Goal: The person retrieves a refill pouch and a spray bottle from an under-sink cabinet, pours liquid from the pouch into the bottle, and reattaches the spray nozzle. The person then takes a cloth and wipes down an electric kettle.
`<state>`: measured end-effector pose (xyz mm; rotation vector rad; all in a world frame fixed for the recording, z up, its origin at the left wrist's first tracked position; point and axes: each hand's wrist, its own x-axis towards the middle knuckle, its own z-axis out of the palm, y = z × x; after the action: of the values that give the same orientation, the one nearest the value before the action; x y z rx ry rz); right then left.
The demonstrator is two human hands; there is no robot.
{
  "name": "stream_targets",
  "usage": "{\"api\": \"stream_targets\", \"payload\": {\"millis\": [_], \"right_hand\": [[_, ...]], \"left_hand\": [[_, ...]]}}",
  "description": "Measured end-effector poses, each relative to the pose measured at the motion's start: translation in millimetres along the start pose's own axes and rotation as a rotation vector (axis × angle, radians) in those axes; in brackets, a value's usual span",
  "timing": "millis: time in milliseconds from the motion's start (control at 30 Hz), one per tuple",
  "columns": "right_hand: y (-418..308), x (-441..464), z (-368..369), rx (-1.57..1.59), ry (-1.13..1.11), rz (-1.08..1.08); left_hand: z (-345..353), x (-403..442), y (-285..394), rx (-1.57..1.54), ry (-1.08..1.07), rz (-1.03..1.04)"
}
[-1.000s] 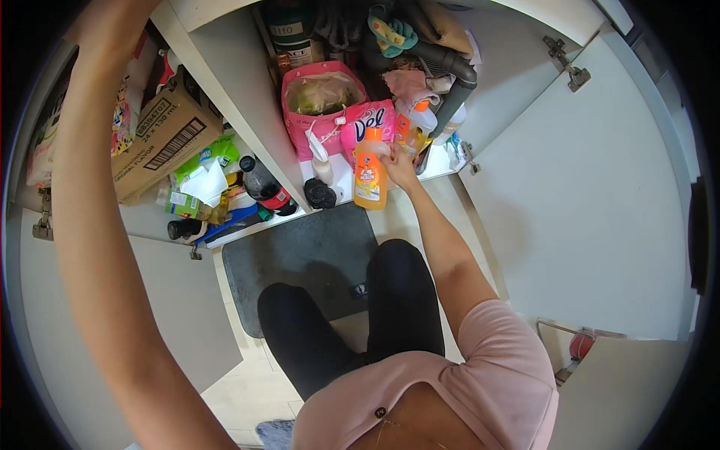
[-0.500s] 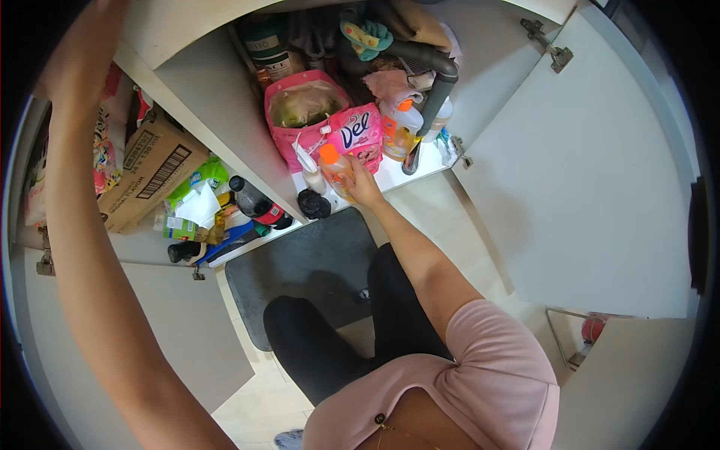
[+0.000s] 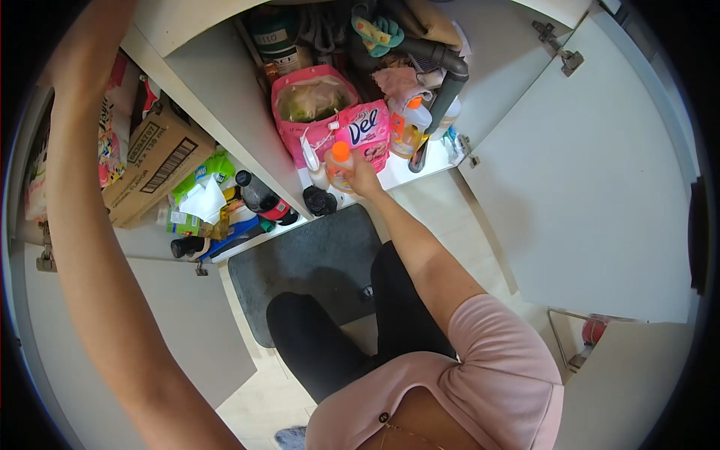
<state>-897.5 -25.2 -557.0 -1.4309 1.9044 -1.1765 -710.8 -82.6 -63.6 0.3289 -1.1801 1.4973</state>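
Note:
My right hand (image 3: 364,178) is closed round an orange-capped bottle (image 3: 340,166) of orange liquid, upright at the front of the cabinet shelf. Just left of that bottle are a white spray bottle (image 3: 316,174) and a black bundle (image 3: 320,201). Behind it stands a pink Del pouch (image 3: 365,129), beside a pink bag (image 3: 311,105) with a clear plastic lining. Another orange-capped bottle (image 3: 409,131) is farther right. My left arm reaches up along the left edge, and my left hand (image 3: 82,45) is at the top left, its fingers cut off or too dark to make out.
A cardboard box (image 3: 159,161), a dark bottle with a red label (image 3: 264,196) and a green packet (image 3: 206,176) fill the left compartment. Grey pipes (image 3: 450,79) run down at the back right. An open door (image 3: 592,180) stands right; a dark mat (image 3: 300,262) lies below.
My right hand has moved left with the orange-capped bottle and lowered it beside the white spray bottle. The camera view has shifted slightly.

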Motion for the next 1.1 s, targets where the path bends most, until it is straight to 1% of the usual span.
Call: {"api": "stream_targets", "payload": {"millis": [133,233,333,433,533,633,900,1033,1100], "right_hand": [[-5,1,2,-0.028,0.001,-0.019],[-8,4,14,-0.111,0.03,0.083],[-6,6,20,-0.208,0.001,0.1],[-9,7,21,-0.217,0.0,0.104],[-14,12,13,-0.281,-0.068,0.186],[-11,20,8,-0.274,-0.016,0.153],[-1,33,4,-0.299,-0.065,0.167],[-13,20,3,-0.3,-0.084,0.216],[7,12,5,-0.228,-0.151,0.09]], "left_hand": [[3,0,-2,-0.001,-0.003,0.004],[3,1,-1,-0.007,-0.003,0.003],[2,1,1,-0.012,-0.004,-0.001],[0,2,0,-0.014,-0.005,0.002],[-3,2,0,-0.013,-0.006,0.012],[-3,3,-1,-0.012,-0.009,0.025],[-3,2,0,-0.018,-0.015,0.034],[-5,1,0,-0.019,-0.01,0.036],[-1,2,-1,-0.017,-0.011,0.051]]}}
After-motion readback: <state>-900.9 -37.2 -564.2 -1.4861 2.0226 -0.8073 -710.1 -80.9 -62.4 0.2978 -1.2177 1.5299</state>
